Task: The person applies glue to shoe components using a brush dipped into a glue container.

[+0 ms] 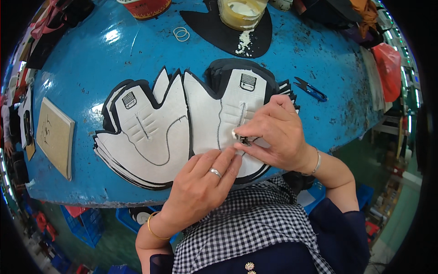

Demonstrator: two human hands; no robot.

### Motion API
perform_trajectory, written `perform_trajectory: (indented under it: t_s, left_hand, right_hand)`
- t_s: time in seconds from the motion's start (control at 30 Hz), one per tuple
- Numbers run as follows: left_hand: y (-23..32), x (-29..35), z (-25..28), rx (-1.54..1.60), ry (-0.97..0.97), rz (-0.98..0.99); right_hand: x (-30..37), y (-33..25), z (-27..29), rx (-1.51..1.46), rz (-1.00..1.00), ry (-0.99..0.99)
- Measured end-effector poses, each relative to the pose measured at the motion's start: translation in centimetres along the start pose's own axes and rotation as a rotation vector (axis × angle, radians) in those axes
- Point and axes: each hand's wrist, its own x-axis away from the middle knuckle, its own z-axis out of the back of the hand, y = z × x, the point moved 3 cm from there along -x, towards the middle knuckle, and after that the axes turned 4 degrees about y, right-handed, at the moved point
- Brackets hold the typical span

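Note:
Two stacks of white shoe-upper pieces with black edges and zigzag stitching lie side by side on the blue table. My right hand (282, 137) is over the right stack (204, 123), its thumb and fingers pinched around a small dark metal piece (244, 139) with a whitish tip. Most of that piece is hidden by the fingers, so its kind is unclear. My left hand (200, 180) rests on the lower part of the same stack, its fingers stretched out close to the right fingertips. The left stack (153, 139) lies untouched, fanned at its lower left edge.
Thread snips (310, 89) lie right of the stacks. At the back stand a tub of pale paste (242, 16) on a black sheet (205, 29) with white crumbs, and a red bowl (145, 8). Two pale rings (181, 34) lie nearby. A notebook (55, 137) sits left, a red bag (388, 71) right.

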Motion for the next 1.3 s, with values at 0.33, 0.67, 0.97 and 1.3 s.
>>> perform_trajectory:
  t_s: [0.33,0.67,0.97,1.3]
  left_hand:
    - [2.0,-0.9,4.5,0.207,0.356,0.01]
    - [-2.4,5.3,6.1,-0.321,0.168,0.379]
    - [0.6,1.9,-0.8,0.102,-0.062,0.079]
    - [1.7,0.6,-1.7,0.074,-0.097,0.0]
  right_hand:
    - [-9.7,16.1,3.7,-0.064,-0.533,0.44]
    - [-12.4,16.4,2.7,0.414,-0.169,0.219]
    - [-6.5,11.3,3.8,-0.426,-0.502,0.221]
    - [-0.1,3.0,1.4,-0.113,-0.205,-0.076]
